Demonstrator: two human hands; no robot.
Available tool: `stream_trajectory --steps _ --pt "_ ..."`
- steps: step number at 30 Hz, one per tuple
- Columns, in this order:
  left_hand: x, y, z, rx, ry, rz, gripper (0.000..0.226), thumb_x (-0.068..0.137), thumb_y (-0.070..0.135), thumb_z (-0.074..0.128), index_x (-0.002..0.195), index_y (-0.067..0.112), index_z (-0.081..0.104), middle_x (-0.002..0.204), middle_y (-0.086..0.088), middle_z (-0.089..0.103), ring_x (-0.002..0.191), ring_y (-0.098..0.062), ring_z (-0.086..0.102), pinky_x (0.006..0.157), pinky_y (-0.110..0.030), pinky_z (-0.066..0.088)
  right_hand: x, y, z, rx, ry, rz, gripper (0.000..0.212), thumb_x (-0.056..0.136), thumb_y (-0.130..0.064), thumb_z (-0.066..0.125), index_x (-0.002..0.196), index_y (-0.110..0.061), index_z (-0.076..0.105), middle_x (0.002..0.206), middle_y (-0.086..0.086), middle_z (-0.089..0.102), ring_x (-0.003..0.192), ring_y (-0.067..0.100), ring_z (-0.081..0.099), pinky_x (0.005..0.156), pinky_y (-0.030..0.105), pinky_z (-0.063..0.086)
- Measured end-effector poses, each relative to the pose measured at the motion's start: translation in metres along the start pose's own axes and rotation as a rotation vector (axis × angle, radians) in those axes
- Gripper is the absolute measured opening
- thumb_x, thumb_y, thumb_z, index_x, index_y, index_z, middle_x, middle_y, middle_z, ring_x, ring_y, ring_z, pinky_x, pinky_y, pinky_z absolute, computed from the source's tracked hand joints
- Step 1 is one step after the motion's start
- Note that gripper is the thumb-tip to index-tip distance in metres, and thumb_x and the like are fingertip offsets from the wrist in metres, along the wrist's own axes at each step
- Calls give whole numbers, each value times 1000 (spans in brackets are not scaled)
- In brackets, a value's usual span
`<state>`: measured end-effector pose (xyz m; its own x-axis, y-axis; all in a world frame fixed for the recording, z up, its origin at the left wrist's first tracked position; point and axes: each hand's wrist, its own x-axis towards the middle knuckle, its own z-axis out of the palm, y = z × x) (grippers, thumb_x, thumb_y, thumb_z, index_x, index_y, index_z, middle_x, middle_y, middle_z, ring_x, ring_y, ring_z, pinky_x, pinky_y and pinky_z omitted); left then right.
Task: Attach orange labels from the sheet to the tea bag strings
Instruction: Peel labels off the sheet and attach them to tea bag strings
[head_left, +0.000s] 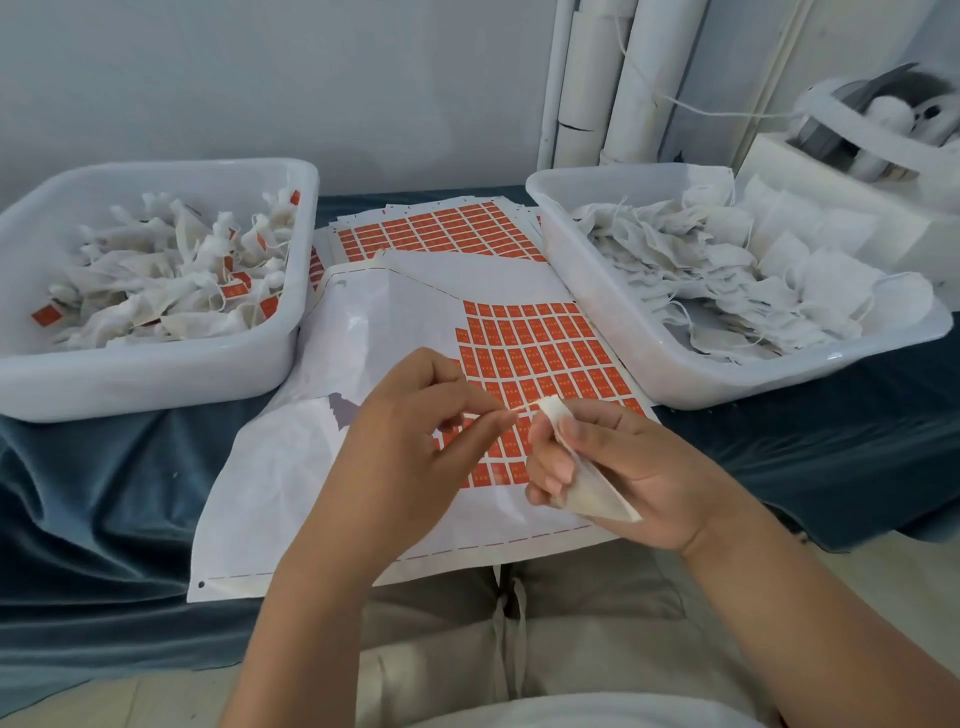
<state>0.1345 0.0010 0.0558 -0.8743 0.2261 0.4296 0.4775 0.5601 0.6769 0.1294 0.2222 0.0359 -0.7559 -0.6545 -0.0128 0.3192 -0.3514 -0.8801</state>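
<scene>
Tea bag (589, 486) gripped in right hand (639, 467), long axis diagonal, top pointing up-left over sheet (363, 353); left hand (410, 441) pinches orange label (517, 408) there.

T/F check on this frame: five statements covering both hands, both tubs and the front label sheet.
1. The right hand holds a tea bag. True.
2. Bags in the left tub are unlabelled. False: they carry orange tags.
3. The left hand pinches an orange label beside the bag's top. True.
4. The front label sheet is full. False: its left part is bare backing.
5. The right tub is empty. False: it holds white bags with no labels showing.
</scene>
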Motion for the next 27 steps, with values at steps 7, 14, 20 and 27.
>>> stream_trajectory --steps 7,14,20,27 --pt "-2 11 1 219 -115 254 13 101 24 67 95 23 78 98 11 70 83 -6 59 69 -33 58 1 0 13 -188 239 -23 36 100 -46 68 125 -23 78 79 3 73 70 13 70 68 28 58" --pt "-9 11 -17 341 -243 168 19 104 35 57 91 27 69 83 18 60 69 -7 55 63 -28 50 3 1 20 -1188 312 96 35 110 -53 40 83 -40 58 74 -14 58 66 0 52 68 23 42" --pt "-6 7 -16 147 -171 192 21 103 37 62 86 27 69 78 17 61 76 -9 58 65 -22 47 -2 0 23 -1070 91 205 34 105 -50 36 100 -46 69 90 -2 67 82 17 65 82 39 56" --pt "-1 4 -7 -114 -40 72 23 97 44 59 96 31 78 87 19 71 83 -6 68 68 -12 52 -2 3 19 -693 95 -12 35 107 -59 46 104 -35 71 98 -8 69 101 19 69 104 51 53"
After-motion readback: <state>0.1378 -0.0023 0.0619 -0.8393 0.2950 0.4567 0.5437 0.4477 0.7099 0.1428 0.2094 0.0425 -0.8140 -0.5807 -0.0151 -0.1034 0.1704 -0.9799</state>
